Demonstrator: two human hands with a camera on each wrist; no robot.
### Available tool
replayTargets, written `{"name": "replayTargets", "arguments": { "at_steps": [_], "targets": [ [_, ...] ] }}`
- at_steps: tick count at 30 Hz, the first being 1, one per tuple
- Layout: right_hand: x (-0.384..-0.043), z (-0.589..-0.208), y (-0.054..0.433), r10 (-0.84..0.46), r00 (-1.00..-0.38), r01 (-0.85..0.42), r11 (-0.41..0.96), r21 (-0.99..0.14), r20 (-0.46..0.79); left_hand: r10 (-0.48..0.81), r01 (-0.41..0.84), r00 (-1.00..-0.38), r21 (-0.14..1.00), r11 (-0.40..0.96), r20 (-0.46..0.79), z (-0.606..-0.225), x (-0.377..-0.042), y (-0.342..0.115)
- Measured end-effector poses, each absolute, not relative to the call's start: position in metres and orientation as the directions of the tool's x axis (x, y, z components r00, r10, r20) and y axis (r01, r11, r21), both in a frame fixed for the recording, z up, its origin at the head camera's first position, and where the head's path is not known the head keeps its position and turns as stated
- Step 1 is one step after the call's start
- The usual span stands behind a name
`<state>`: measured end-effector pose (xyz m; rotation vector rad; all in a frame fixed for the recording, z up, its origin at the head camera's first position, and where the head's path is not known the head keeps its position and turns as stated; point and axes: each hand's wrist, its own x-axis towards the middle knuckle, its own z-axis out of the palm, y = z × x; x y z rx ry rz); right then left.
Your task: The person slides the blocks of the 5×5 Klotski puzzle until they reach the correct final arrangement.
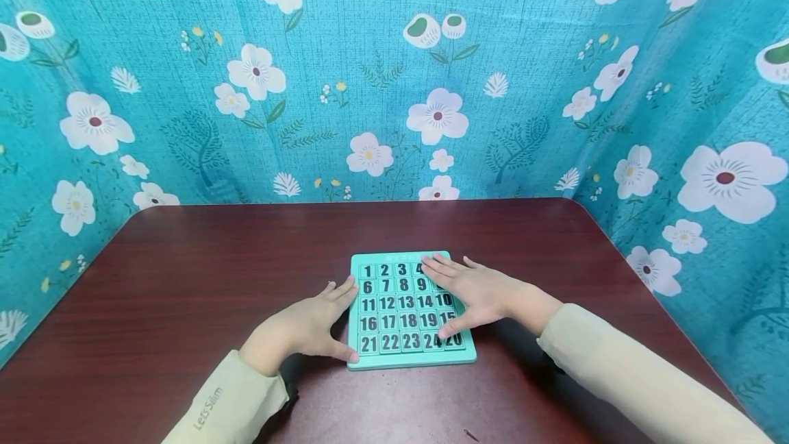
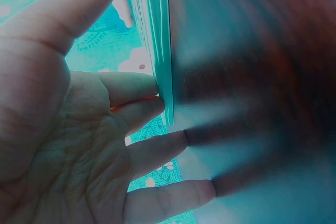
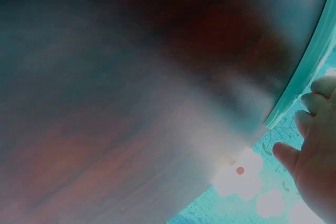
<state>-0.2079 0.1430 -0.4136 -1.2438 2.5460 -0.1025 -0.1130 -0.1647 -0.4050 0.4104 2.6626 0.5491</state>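
A mint-green sliding number puzzle [image 1: 406, 312] lies flat on the table, its black-numbered tiles set in rows inside a frame. Along its left edge, my left hand [image 1: 311, 324] touches the frame with outstretched fingers, the thumb at the lower left corner. In the left wrist view the puzzle's side [image 2: 161, 45] meets two of the fingertips, and other fingers reach past it to the table. My right hand [image 1: 483, 293] lies spread over the right side, fingers across the top right and thumb over the lower right tiles. It hides the top right tiles.
The dark reddish-brown table [image 1: 246, 245] extends around the puzzle on all sides. Behind it and at both sides hangs a blue floral curtain [image 1: 345, 88]. A small dark mark [image 1: 471, 435] shows near the table's front.
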Motion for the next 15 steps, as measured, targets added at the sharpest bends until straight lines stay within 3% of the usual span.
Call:
{"name": "replayTargets", "arguments": {
  "at_steps": [7,15],
  "targets": [
    [-0.193,-0.403,0.161,-0.787,-0.586,-0.755,0.616,-0.223,-0.193,0.354,0.198,-0.881,0.434,0.879,-0.315,-0.404,-0.114,-0.164],
    [-0.176,-0.406,0.174,-0.773,-0.593,-0.741,0.633,-0.223,-0.225,0.355,0.196,-0.879,0.438,0.877,-0.318,-0.405,-0.113,-0.164]
  ]
}}
